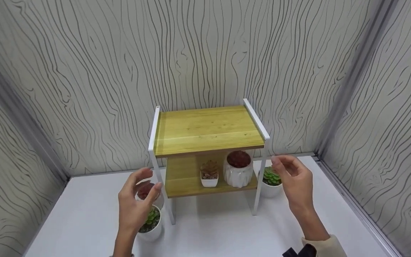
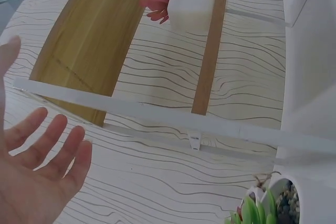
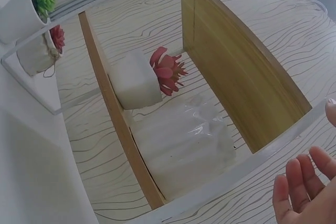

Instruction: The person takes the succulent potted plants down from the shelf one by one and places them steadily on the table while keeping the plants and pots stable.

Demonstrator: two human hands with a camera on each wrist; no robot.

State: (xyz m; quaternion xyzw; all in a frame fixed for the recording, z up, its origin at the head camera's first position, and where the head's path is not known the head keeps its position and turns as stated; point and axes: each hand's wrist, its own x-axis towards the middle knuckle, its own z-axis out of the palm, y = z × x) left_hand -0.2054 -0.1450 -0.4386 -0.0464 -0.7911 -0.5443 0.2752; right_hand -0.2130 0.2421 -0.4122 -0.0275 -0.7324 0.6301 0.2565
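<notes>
A small two-tier shelf with wooden boards and a white frame (image 1: 207,130) stands between my hands. My left hand (image 1: 132,205) is beside its left leg, fingers spread and loosely bent, holding nothing. On the other side my right hand (image 1: 296,185) is raised near the right leg, fingers relaxed and nothing in its grasp. The lower board carries a small square white pot (image 1: 209,182) with a reddish succulent and a larger ribbed white pot (image 1: 238,175) with a dark red plant. In the left wrist view, the fingers (image 2: 50,142) lie just outside the white side bar.
Left of the shelf, a white pot with a green succulent (image 1: 151,224) stands in front of a pot with a reddish plant (image 1: 148,191), partly behind my left hand. Another green succulent pot (image 1: 271,182) is right of the shelf. Wood-grain patterned walls (image 1: 205,53) enclose the white table (image 1: 209,235).
</notes>
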